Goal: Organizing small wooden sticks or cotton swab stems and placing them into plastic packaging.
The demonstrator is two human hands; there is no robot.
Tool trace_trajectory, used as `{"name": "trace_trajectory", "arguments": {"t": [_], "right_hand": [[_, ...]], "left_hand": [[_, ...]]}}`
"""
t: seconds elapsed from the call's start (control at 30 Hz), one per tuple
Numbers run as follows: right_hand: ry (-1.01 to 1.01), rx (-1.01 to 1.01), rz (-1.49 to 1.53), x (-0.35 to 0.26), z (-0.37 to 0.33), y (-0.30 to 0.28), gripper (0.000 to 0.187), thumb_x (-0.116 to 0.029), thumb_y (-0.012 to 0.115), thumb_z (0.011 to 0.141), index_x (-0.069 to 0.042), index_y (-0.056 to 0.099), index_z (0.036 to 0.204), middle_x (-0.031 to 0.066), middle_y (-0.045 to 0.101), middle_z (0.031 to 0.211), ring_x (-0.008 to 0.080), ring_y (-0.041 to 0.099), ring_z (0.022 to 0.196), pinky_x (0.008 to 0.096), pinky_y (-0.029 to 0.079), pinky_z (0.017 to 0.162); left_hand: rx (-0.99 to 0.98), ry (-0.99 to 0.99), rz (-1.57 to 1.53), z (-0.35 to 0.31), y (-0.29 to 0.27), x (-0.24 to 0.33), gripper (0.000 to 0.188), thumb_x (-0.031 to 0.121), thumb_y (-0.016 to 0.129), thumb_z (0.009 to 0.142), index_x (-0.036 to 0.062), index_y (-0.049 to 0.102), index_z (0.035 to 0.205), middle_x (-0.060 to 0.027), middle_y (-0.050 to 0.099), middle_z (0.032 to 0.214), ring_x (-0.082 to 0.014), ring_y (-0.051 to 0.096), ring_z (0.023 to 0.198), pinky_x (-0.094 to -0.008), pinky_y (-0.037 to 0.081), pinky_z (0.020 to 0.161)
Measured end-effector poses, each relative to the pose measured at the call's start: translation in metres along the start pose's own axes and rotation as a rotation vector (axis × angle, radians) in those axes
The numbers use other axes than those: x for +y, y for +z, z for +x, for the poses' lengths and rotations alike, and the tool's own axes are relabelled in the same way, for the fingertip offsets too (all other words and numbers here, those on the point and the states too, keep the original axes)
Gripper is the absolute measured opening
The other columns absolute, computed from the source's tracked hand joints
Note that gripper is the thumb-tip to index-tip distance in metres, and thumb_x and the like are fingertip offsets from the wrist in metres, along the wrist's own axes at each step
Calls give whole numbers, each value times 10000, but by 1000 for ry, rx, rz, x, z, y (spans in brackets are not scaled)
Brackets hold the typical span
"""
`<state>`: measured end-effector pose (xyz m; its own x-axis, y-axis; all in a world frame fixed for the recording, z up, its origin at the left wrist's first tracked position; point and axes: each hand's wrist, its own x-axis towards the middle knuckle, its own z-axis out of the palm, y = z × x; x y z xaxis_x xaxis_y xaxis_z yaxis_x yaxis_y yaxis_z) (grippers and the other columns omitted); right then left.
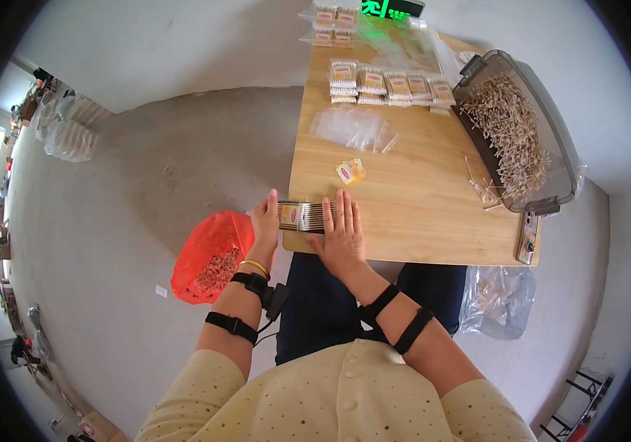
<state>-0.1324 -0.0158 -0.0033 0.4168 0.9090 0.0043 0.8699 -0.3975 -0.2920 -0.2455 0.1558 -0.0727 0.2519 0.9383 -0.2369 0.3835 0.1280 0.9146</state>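
A flat pack of cotton swabs (302, 216) with a yellow card lies at the table's near left corner, between my hands. Something dark shows along its edges; I cannot make out what that is. My left hand (264, 219) grips the left end of the pack, its fingertips partly hidden. With fingers stretched out, my right hand (343, 239) lies flat against the right end. Just beyond it are a few small yellow and white cards (350, 172). Farther back sits a loose pile of clear plastic bags (354, 128).
Filled swab packs (396, 86) stand in a row at the table's (419, 206) back. A grey bin (567, 158) of loose swabs leans at the right, above a phone (528, 237). A red bag (190, 258) holding swabs hangs at the near left.
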Motion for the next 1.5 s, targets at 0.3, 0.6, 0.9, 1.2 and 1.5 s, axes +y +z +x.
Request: {"name": "trace_trajectory", "arguments": {"t": [0.3,0.6,0.9,1.2,1.5], "right_hand": [[10,-67,-11,-31,9,-2,992,-584,597,940,23,201,1617,288,120,1686,415,88,1584,517,95,1284],[7,13,20,6,-1,-7,967,-585,555,971,79,221,1590,254,160,1689,368,107,1590,488,86,1294],[8,-143,-89,-32,8,-5,1072,-658,581,912,96,221,1584,270,131,1691,411,68,1586,522,57,1290],[31,-42,-8,-40,9,5,1111,-691,601,874,98,257,1576,275,150,1687,452,61,1575,559,52,1278],[14,157,193,123,-13,-37,553,-352,648,933,-31,572,1377,168,507,1439,367,443,1342,505,359,1142]], "left_hand": [[93,106,-2,-6,2,11,668,522,566,1040,-84,616,763,-70,587,649,-128,467,630,-372,437,597],[-144,-117,-82,1,-27,30,656,524,505,1059,-66,562,780,-148,520,611,-201,539,608,-424,449,603],[-26,329,313,4,-19,6,515,407,507,1071,-48,581,841,-255,600,745,-404,564,651,-488,431,631],[-165,343,197,11,-29,-5,543,417,455,1100,-58,649,921,-193,677,797,-297,626,740,-444,484,701],[51,-63,-47,47,-77,-46,552,534,409,1085,22,584,1198,-105,646,1116,-209,612,1007,-350,520,856]]}}
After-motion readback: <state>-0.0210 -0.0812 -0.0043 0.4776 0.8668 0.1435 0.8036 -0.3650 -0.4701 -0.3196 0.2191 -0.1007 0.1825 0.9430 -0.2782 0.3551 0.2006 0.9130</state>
